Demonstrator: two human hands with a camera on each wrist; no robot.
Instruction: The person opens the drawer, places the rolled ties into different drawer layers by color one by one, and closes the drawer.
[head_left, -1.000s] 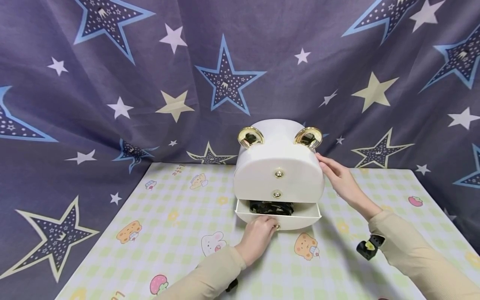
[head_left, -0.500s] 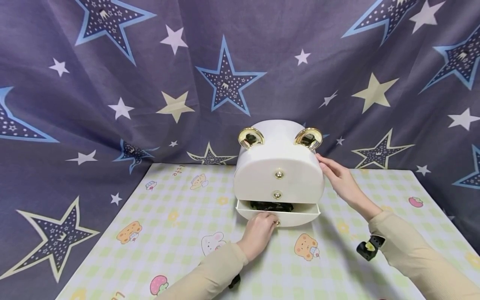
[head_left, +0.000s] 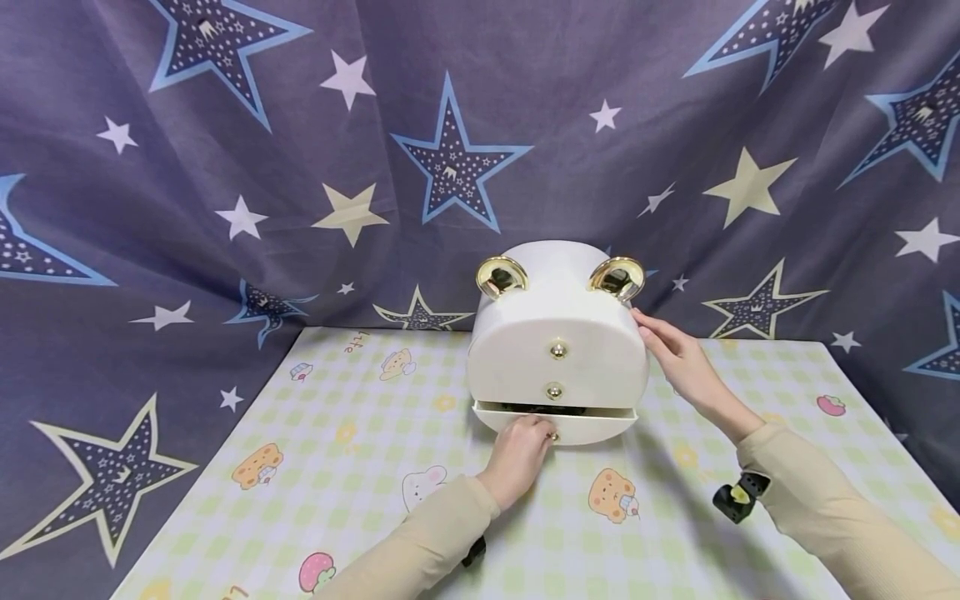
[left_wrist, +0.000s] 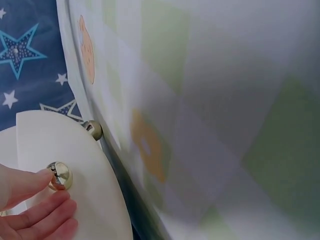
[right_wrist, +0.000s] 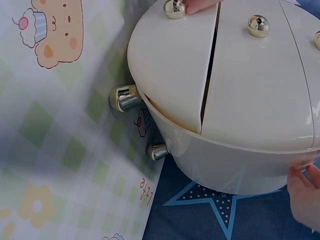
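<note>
A white rounded drawer box point(head_left: 558, 292) with two gold-rimmed ears stands on the table. Its bottom drawer point(head_left: 592, 429) sticks out slightly, and a thin strip of something dark point(head_left: 543, 409) shows inside, mostly hidden by the drawer front. My left hand point(head_left: 519, 458) pinches that drawer's gold knob point(left_wrist: 62, 175) between thumb and fingers. On the box's right side rests my right hand point(head_left: 681, 360), fingers extended along the wall below the ear. The right wrist view shows a narrow gap point(right_wrist: 210, 70) along the drawer's top edge.
A checked cloth point(head_left: 360, 500) with cartoon prints covers the table. Close behind the box hangs a dark star-patterned curtain point(head_left: 570, 183). Two more gold knobs point(head_left: 558, 349) sit on the upper drawer fronts. Small gold feet point(right_wrist: 125, 98) hold the box off the cloth.
The bottom drawer has slid inward, with my left hand moving forward on its knob. Less of the dark item shows. My right hand has stayed in place.
</note>
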